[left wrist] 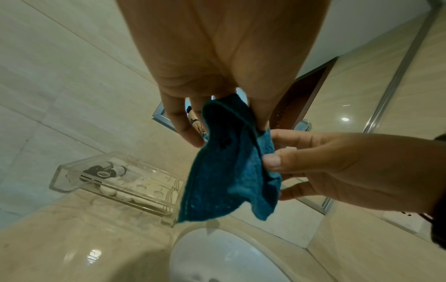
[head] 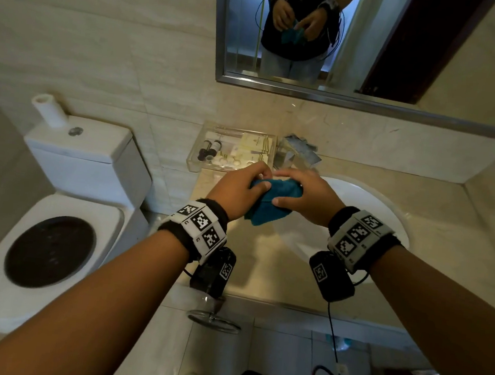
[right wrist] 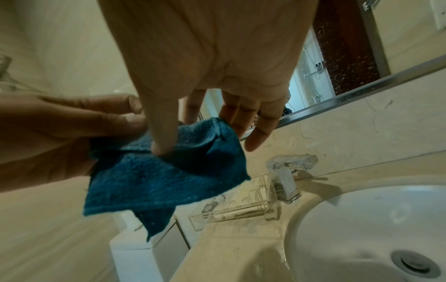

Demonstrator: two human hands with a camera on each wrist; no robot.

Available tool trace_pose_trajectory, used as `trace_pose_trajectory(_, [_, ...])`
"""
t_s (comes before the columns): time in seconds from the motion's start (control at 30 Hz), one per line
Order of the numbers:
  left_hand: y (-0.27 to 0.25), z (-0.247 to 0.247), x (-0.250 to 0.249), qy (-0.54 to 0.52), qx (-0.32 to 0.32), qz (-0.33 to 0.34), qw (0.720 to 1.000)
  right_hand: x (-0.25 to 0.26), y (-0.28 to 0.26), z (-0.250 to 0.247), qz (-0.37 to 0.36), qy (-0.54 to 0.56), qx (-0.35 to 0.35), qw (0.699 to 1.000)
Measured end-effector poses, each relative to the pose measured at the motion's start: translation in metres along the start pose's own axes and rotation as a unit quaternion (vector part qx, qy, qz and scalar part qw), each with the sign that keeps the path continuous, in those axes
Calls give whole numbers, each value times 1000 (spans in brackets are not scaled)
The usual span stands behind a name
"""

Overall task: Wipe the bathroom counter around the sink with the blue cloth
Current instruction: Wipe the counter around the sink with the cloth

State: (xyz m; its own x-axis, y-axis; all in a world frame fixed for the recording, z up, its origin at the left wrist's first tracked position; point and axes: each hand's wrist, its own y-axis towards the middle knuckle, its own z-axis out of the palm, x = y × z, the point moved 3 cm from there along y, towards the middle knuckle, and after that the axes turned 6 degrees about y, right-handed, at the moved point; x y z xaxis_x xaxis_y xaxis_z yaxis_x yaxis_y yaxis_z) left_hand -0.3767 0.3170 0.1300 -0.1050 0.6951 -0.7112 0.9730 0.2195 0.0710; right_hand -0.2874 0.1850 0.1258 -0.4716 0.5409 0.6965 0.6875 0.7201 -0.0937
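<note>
Holding the blue cloth (head: 272,201) up in the air with both hands, I see it is soft and fuzzy and folded into a floppy bunch with its corners hanging down. My left hand (head: 238,191) pinches its left edge between thumb and curled fingers. My right hand (head: 307,197) pinches the right edge, thumb pressed on the near face and fingers behind it. The cloth hangs above the counter (head: 250,266), which is smooth, shiny, cream stone, just over the left rim of the round white sink (head: 371,208). At 12 o'clock from the cloth sits a clear plastic tray (head: 193,159) with small bottles and little white packets inside. At 1 o'clock stands a shiny square metal tap (right wrist: 287,177). At 9 o'clock is the white toilet (head: 85,165), its tank smooth and boxy.
</note>
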Motion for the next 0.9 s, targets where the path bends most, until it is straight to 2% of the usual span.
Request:
trace_pose_trajectory(0.07, [0,3,0,6,8,2,1000,-4,3,4,-6,-21,-3,1000])
trace_pose_trajectory(0.13, [0,5,5,-1,12,-9,1000,-8,3,1,9,-25,-49,998])
trace_pose_trajectory(0.2, [-2,4,13,-12,12,-26,1000,-10,1,-3,-7,-21,-71,997])
trace_pose_trajectory(0.3, [-5,5,23,22,29,-40,999,-10,-2,-7,-16,16,-44,999])
trace_pose_trajectory(0.4, [-8,7,24,82,71,-57,992,-17,0,-13,-21,63,-53,996])
trace_pose_trajectory(0.47, [-7,7,21,76,57,-73,993,-20,3,-13,-28,109,-32,993])
trace_pose_trajectory(0.57, [0,9,13,0,14,-92,996,-25,9,-10,-30,158,-13,987])
trace_pose_trajectory(0.63, [5,16,11,-25,24,-94,995,-27,14,-6,-25,193,-13,981])
trace_pose_trajectory(0.73, [12,27,14,-22,39,-87,995,-26,21,2,-18,239,-22,971])
trace_pose_trajectory(0.9, [32,17,37,8,-11,-108,994,-22,44,16,-20,264,13,964])
